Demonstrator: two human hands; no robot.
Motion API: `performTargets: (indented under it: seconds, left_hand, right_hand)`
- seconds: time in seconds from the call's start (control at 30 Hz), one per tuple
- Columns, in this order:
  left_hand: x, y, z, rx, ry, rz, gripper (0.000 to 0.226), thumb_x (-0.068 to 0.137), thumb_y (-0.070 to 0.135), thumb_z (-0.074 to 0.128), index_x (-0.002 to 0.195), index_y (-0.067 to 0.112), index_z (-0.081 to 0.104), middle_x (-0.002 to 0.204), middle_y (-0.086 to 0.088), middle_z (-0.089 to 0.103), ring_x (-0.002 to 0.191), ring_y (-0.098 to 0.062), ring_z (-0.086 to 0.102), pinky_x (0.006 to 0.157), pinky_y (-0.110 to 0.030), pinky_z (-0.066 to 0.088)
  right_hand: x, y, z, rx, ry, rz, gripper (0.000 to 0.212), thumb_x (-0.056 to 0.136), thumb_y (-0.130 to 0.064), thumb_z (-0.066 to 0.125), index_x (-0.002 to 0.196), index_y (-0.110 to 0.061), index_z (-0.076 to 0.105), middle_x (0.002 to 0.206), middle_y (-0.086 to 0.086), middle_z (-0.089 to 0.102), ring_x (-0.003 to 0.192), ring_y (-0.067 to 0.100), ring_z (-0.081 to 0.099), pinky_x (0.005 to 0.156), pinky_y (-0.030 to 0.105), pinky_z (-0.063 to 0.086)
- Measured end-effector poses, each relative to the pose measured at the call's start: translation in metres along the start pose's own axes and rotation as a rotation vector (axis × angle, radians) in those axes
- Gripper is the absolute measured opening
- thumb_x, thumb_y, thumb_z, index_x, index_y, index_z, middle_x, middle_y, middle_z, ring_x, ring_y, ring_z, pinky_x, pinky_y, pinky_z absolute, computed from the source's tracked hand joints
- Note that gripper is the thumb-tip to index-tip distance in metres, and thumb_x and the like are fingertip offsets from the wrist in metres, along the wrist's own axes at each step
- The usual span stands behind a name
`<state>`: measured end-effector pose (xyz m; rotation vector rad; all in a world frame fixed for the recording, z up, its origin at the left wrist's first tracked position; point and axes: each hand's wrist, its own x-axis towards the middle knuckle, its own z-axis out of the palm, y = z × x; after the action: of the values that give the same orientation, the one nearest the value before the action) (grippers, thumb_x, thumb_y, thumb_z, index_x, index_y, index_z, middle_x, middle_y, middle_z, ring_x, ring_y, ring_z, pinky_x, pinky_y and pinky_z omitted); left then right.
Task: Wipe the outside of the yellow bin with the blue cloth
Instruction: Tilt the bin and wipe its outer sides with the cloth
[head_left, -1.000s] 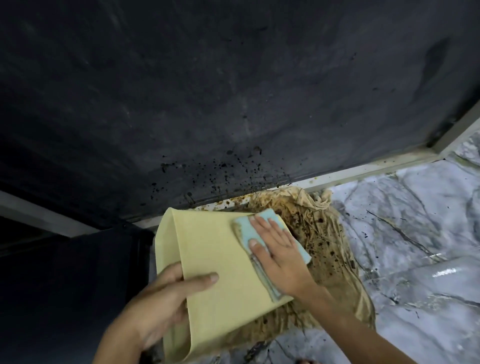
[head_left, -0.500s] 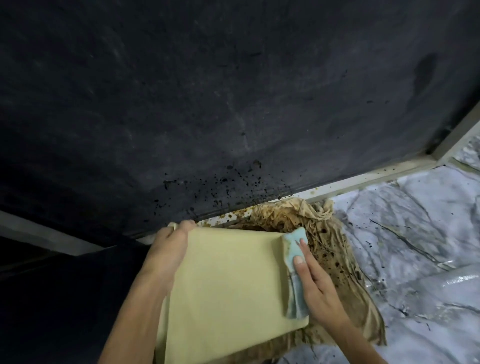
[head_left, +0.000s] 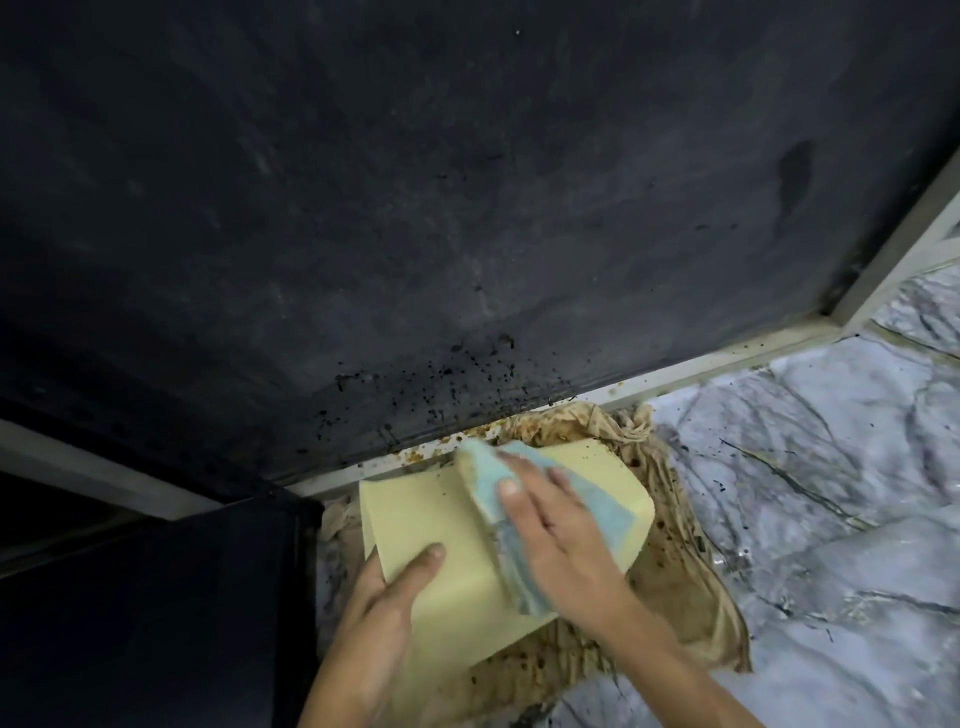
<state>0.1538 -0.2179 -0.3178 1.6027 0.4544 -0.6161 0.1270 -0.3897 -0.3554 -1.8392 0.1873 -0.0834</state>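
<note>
The yellow bin (head_left: 447, 525) lies tipped on its side on a stained cloth on the floor, one flat outer wall facing up. My left hand (head_left: 382, 618) grips its near left edge, thumb on the upper wall. My right hand (head_left: 558, 540) lies flat on the blue cloth (head_left: 587, 506) and presses it against the bin's upper wall near the far right corner. The blue cloth is folded, with a strip trailing down under my palm.
A brown, dirt-speckled rag (head_left: 670, 582) is spread under the bin on the grey marble floor (head_left: 810, 493). A dark, splattered wall panel (head_left: 467, 208) rises just behind, with a pale frame strip (head_left: 691, 371) at its base. A black cabinet (head_left: 156, 613) stands at the left.
My left hand has moved from the bin's far left corner down to its near left edge. My right hand has carried the blue cloth from the right edge up across the upper wall.
</note>
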Motion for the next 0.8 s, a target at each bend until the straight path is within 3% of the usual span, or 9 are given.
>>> performTargets:
  seconds: [0.07, 0.17, 0.33, 0.43, 0.57, 0.7, 0.8]
  left_hand:
    - [0.003, -0.002, 0.001, 0.007, -0.071, 0.032, 0.051, 0.076, 0.022, 0.084, 0.126, 0.02, 0.073, 0.118, -0.014, 0.081, 0.114, -0.037, 0.074, 0.109, -0.06, 0.05]
    - [0.009, -0.006, -0.002, 0.024, -0.089, 0.051, 0.054, 0.075, 0.028, 0.084, 0.127, 0.023, 0.072, 0.121, -0.009, 0.081, 0.118, -0.032, 0.073, 0.111, -0.057, 0.049]
    - [0.012, -0.011, -0.005, 0.02, -0.076, 0.103, 0.053, 0.072, 0.034, 0.075, 0.123, 0.022, 0.072, 0.116, 0.002, 0.083, 0.116, -0.023, 0.074, 0.109, -0.047, 0.05]
    - [0.015, -0.012, -0.01, -0.012, -0.081, 0.116, 0.052, 0.077, 0.027, 0.083, 0.128, 0.023, 0.072, 0.12, -0.001, 0.082, 0.117, -0.023, 0.074, 0.109, -0.05, 0.05]
    - [0.02, -0.014, -0.013, -0.031, -0.1, 0.126, 0.048, 0.083, 0.019, 0.077, 0.131, 0.022, 0.071, 0.126, -0.011, 0.078, 0.125, -0.034, 0.069, 0.113, -0.059, 0.045]
    - [0.02, -0.016, -0.016, -0.087, -0.036, 0.103, 0.047, 0.072, 0.018, 0.072, 0.119, 0.015, 0.074, 0.116, -0.014, 0.082, 0.113, -0.036, 0.073, 0.106, -0.051, 0.051]
    - [0.022, -0.017, -0.018, -0.071, -0.047, 0.107, 0.047, 0.074, 0.019, 0.073, 0.121, 0.017, 0.072, 0.119, -0.006, 0.082, 0.118, -0.03, 0.071, 0.112, -0.052, 0.047]
  right_hand:
    - [0.013, -0.007, 0.013, -0.268, -0.101, -0.11, 0.044, 0.107, -0.047, 0.021, 0.148, -0.045, 0.037, 0.153, -0.029, 0.039, 0.147, 0.001, 0.027, 0.125, 0.044, 0.011]
    - [0.029, 0.012, 0.001, -0.57, -0.157, -0.049, 0.052, 0.104, -0.055, 0.014, 0.154, -0.047, 0.02, 0.165, -0.021, 0.017, 0.153, 0.005, 0.002, 0.124, 0.035, -0.007]
    - [0.045, 0.04, -0.033, -0.656, -0.077, 0.286, 0.055, 0.101, -0.061, 0.012, 0.154, -0.048, 0.015, 0.167, -0.017, 0.014, 0.155, 0.015, 0.0, 0.123, 0.044, -0.009]
    - [0.04, 0.006, 0.01, -0.659, -0.158, 0.157, 0.055, 0.104, -0.052, 0.007, 0.158, -0.04, 0.007, 0.168, -0.015, 0.008, 0.154, 0.016, -0.009, 0.123, 0.047, -0.012]
    - [0.043, -0.022, 0.047, -0.59, -0.235, -0.073, 0.051, 0.107, -0.047, 0.016, 0.157, -0.039, 0.019, 0.166, -0.016, 0.02, 0.154, 0.012, 0.003, 0.124, 0.042, -0.007]
    - [0.033, 0.028, 0.004, -0.653, -0.115, 0.063, 0.055, 0.102, -0.058, 0.011, 0.155, -0.045, 0.017, 0.165, -0.019, 0.018, 0.154, 0.008, 0.003, 0.124, 0.038, -0.005]
    - [0.027, 0.061, -0.036, -0.662, 0.019, 0.241, 0.069, 0.094, -0.064, 0.0, 0.156, -0.041, 0.02, 0.166, -0.015, 0.022, 0.154, 0.009, 0.005, 0.124, 0.039, -0.004]
